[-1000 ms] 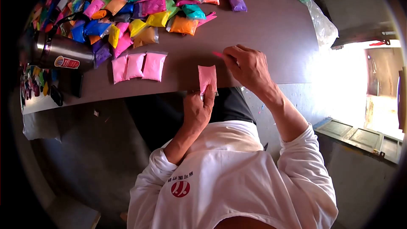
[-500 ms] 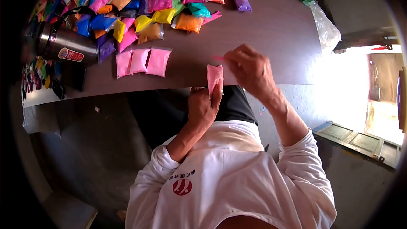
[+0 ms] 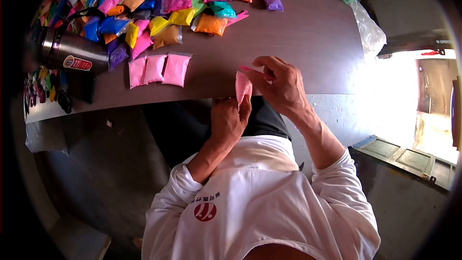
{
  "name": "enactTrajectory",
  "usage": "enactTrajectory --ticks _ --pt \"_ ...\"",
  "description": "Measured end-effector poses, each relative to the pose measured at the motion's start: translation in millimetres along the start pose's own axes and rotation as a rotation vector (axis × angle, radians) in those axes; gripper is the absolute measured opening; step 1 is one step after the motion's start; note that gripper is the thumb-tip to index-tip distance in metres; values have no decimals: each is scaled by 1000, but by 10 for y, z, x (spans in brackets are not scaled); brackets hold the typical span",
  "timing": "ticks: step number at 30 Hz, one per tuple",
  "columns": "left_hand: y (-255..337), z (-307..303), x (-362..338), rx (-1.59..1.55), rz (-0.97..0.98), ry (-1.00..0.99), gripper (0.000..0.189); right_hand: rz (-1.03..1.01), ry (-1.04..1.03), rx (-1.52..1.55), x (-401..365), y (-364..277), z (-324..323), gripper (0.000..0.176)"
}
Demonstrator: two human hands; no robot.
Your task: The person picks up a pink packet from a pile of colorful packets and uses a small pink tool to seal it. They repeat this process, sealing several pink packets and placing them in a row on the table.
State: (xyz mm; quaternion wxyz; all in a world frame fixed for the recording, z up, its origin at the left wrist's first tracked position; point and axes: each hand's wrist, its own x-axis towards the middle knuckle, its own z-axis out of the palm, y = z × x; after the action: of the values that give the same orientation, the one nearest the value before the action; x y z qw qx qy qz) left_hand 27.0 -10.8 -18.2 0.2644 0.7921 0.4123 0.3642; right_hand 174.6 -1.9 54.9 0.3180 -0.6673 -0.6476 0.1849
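Note:
My left hand (image 3: 228, 119) is closed on a small clear packet of light pink clay-like material (image 3: 243, 86), held upright at the table's front edge between thumb and fingers. My right hand (image 3: 284, 84) pinches a thin pink plastic stick (image 3: 251, 70), whose tip points left, close over the packet's top end. To the left, three similar pink packets (image 3: 154, 69) lie side by side on the brown table (image 3: 288, 33).
A large heap of colourful packets (image 3: 183, 17) covers the table's far left. Beside it lies a steel flask (image 3: 74, 50) with a black handle. A dark phone-like object (image 3: 64, 101) rests at the left front edge. Clear plastic (image 3: 368, 29) hangs off the right side.
My right hand has turned and shifted slightly, bringing the pink stick into clearer view near the packet's top. The packet in my left hand has tilted a little.

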Motion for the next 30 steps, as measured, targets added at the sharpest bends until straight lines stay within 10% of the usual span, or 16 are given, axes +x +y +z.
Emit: enactTrajectory --ticks 10,15,19,30 --pt "17 -58 -11 -52 11 -70 12 206 -281 234 -45 38 102 38" --pt "-172 -97 -137 -873 -576 -254 31 170 -285 625 -78 261 116 39" --pt "-183 -222 -159 -1063 -527 -381 39 189 -402 822 -43 305 68 39" --pt "-61 -45 -123 -1027 -529 -290 46 46 -368 502 18 196 73 28"
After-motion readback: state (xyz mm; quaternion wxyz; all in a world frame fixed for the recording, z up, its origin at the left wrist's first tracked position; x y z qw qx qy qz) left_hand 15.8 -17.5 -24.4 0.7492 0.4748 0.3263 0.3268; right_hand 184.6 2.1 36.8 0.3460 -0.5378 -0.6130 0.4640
